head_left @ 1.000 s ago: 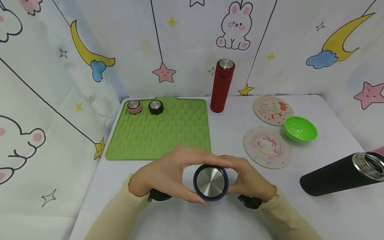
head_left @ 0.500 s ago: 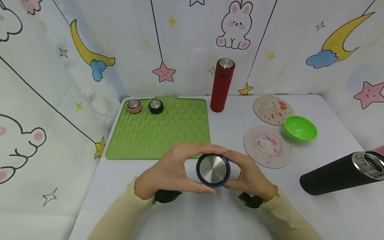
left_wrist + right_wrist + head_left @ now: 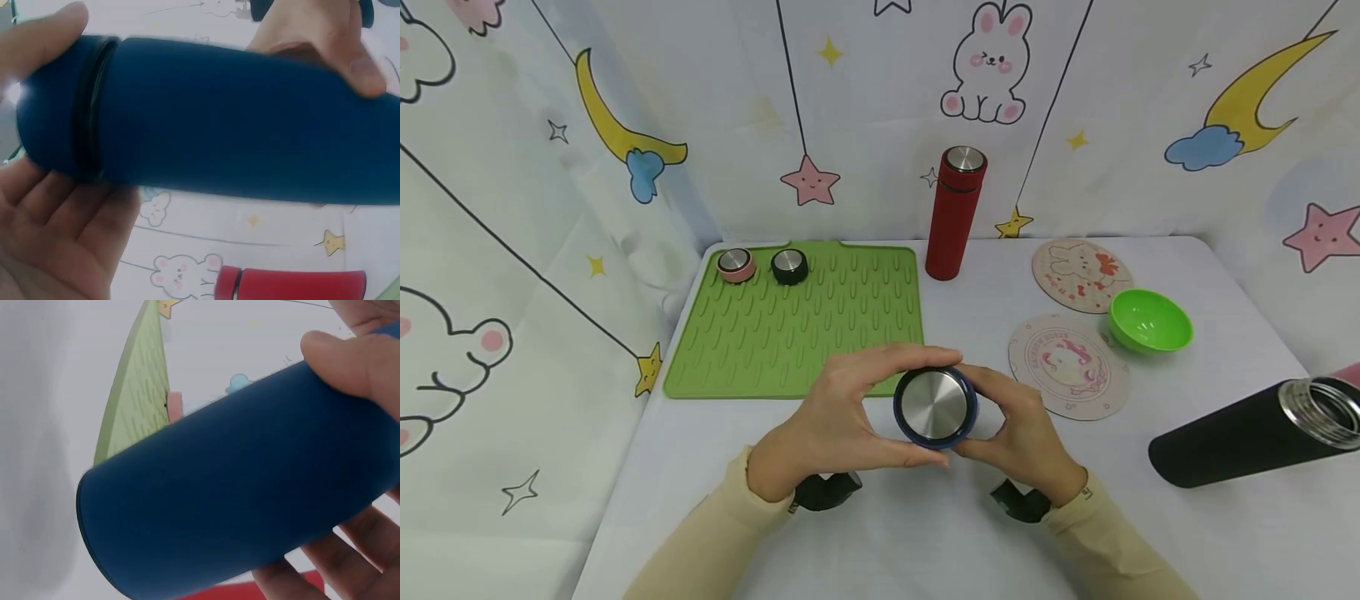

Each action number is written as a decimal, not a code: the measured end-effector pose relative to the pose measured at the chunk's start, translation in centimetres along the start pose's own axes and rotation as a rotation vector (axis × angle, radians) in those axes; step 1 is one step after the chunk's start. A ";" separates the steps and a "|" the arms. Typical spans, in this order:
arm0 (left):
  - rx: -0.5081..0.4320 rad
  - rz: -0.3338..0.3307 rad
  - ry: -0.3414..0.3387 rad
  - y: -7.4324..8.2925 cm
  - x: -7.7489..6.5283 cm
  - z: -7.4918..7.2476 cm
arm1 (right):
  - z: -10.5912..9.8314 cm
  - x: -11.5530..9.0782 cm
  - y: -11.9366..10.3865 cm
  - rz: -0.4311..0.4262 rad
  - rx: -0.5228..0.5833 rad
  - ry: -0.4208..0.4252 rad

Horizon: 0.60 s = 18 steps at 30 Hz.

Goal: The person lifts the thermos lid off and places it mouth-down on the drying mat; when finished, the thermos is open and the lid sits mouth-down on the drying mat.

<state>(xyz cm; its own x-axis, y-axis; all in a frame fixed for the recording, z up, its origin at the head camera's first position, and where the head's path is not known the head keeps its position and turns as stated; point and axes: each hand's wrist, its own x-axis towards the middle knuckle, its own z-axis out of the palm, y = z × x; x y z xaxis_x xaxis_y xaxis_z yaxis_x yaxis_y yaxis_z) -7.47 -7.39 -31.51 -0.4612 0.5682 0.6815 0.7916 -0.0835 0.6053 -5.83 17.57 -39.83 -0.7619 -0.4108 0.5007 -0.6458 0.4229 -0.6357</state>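
Both hands hold a dark blue thermos flask point(image 3: 231, 125) over the near middle of the table. From the head view I look down on its round steel-topped lid point(image 3: 935, 406). My left hand point(image 3: 838, 417) grips the lid, thumb on one side and fingers on the other. Lower down, my right hand point(image 3: 1026, 433) is wrapped round the body, as the right wrist view shows on the flask point(image 3: 231, 481). A dark ring point(image 3: 94, 109) marks the seam between lid and body. The head view hides the body beneath the lid.
A green mat point(image 3: 805, 333) bears a pink lid point(image 3: 736, 265) and a black lid point(image 3: 789, 266). Behind stands a red thermos point(image 3: 956, 217). Rightward lie two round coasters point(image 3: 1060, 383), a green bowl point(image 3: 1150, 321) and a lidless black thermos point(image 3: 1225, 437), with something pink behind it.
Both hands have shifted the blue thermos flask away from the body, toward the mat, and slightly right. They keep their grip, and the other things stay put.
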 end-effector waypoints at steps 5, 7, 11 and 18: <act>-0.038 0.002 -0.117 0.2 0.1 -0.8 | -0.2 -0.1 0.5 -0.038 0.056 -0.058; -0.050 0.014 -0.170 0.3 0.3 -1.2 | -0.3 -0.2 0.6 -0.034 0.102 -0.104; -0.082 0.033 -0.284 0.5 0.6 -1.7 | -0.4 -0.4 0.4 -0.012 0.150 -0.192; -0.124 0.003 -0.416 0.8 0.8 -2.0 | -0.3 -0.4 0.3 -0.014 0.202 -0.280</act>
<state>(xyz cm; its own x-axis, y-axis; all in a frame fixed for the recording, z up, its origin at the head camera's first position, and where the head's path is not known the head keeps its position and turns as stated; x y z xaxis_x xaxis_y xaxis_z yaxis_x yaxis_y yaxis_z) -7.95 -8.63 -29.65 -0.2380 0.8472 0.4750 0.7267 -0.1692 0.6658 -5.70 18.09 -40.03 -0.6922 -0.6327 0.3473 -0.6116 0.2588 -0.7476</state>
